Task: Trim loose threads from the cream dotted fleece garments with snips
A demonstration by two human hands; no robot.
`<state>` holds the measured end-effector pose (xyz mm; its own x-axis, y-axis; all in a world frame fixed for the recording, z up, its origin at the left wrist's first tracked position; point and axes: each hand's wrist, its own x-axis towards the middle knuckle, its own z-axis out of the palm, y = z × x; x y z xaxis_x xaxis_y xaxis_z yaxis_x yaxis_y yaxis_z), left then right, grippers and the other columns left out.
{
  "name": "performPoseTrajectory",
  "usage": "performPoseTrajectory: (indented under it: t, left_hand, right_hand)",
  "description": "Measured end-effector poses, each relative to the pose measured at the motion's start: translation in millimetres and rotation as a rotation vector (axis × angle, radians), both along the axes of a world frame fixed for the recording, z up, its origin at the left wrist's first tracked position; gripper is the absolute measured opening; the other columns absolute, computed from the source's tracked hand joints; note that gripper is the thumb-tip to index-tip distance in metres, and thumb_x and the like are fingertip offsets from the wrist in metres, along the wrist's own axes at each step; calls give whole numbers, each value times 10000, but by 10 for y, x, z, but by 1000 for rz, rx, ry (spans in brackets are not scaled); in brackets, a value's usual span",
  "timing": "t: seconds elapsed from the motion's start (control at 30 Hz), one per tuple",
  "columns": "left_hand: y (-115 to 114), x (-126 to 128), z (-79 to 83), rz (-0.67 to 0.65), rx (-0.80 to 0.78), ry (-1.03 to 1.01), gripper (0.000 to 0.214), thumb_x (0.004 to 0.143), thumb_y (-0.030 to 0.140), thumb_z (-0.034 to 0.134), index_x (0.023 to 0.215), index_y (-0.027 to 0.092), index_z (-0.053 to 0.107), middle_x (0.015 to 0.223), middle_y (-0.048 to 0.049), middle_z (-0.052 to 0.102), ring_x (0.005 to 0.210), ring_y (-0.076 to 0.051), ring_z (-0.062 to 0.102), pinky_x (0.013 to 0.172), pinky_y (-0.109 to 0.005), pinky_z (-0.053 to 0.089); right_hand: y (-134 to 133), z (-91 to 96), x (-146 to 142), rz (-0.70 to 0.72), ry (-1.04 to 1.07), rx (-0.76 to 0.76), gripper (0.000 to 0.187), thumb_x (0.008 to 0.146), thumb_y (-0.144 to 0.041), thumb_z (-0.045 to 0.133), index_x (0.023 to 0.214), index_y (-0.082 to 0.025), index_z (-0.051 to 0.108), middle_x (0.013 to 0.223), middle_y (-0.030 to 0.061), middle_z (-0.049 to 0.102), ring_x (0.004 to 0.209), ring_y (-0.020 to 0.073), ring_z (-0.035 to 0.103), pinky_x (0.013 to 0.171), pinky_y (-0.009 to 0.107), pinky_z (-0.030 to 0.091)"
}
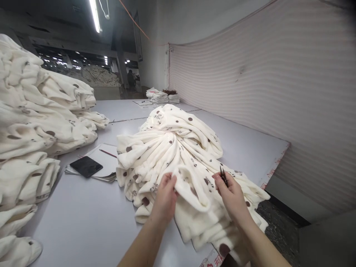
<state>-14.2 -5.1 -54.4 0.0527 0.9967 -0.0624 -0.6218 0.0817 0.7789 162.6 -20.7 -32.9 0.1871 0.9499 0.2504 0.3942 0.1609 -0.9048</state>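
A heap of cream fleece garments with brown dots lies on the grey table in front of me. My left hand is closed, pinching a fold of the topmost fleece at the heap's near edge. My right hand is closed on small dark thread snips, whose blades point up and away, just right of that fold. Both forearms reach in from the bottom edge.
A tall stack of the same dotted fleece fills the left side. A black phone rests on a notebook with a red pen. Folded white piles sit far back. The table's right edge drops beside a striped cloth wall.
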Motion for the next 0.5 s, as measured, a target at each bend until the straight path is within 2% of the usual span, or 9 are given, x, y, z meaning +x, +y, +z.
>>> performPoseTrajectory:
  t: [0.03,0.1,0.17,0.23,0.3,0.33,0.43,0.47,0.5]
  left_hand:
    - [108,2,16,40,42,3,184,787,347,630,886,212,554,907,9,652,978,-198,604,859,-339,457]
    - [296,34,12,53,71,22,143,784,331,627,842,226,549,883,29,646,1009,-212,593,870,-348,454]
    - [404,70,-32,34,61,60,136,760,321,649,804,225,563,840,24,652,985,-231,600,857,-354,456]
    - [403,58,-96,23,51,113,164,742,327,665,837,212,595,863,-3,665,967,-240,604,852,-351,454]
    - [286,-24,-169,62,44,171,238,737,336,670,926,206,608,962,-23,662,993,-225,595,864,-327,444]
    - [189,-81,-212,103,41,197,259,733,335,676,948,210,604,976,-23,657,973,-206,599,851,-309,443]
    - [-184,-197,-373,172,-17,355,209,734,361,677,843,212,579,710,25,609,635,-134,586,615,-254,448]
    - [-305,-189,-429,127,-61,456,215,748,398,653,802,212,561,603,47,552,502,-120,526,501,-244,405]
    - [-407,-153,-479,46,-111,536,243,759,438,624,811,211,557,598,37,549,459,-129,507,436,-246,371]
  right_hand:
    - [-78,-6,28,41,5,-48,285,902,-442,445,804,-201,560,666,-14,543,615,143,516,567,237,421]
    - [-259,-68,23,229,-70,-159,230,880,-406,491,822,-207,591,712,-5,593,666,157,558,606,243,444]
    - [-414,-200,-47,425,-255,-223,161,803,-311,598,944,-236,621,861,6,653,795,188,601,705,265,462]
    - [-480,-359,-124,524,-494,-210,266,750,-190,610,1006,-262,628,928,10,661,841,207,611,758,292,451]
    - [-435,-477,-150,529,-621,-172,204,780,-150,539,929,-242,643,872,17,651,797,200,608,739,298,442]
    - [-378,-506,-141,504,-605,-155,160,817,-166,498,866,-226,638,827,18,637,766,190,599,716,291,440]
    - [-149,-483,-82,407,-366,-101,233,895,-321,451,740,-204,579,794,21,587,758,176,570,700,277,442]
    - [-82,-454,-77,386,-279,-95,273,896,-370,456,709,-200,558,782,18,572,755,175,561,696,275,442]
    - [-29,-425,-86,378,-194,-107,301,892,-408,462,692,-197,542,760,11,560,737,173,552,679,272,442]
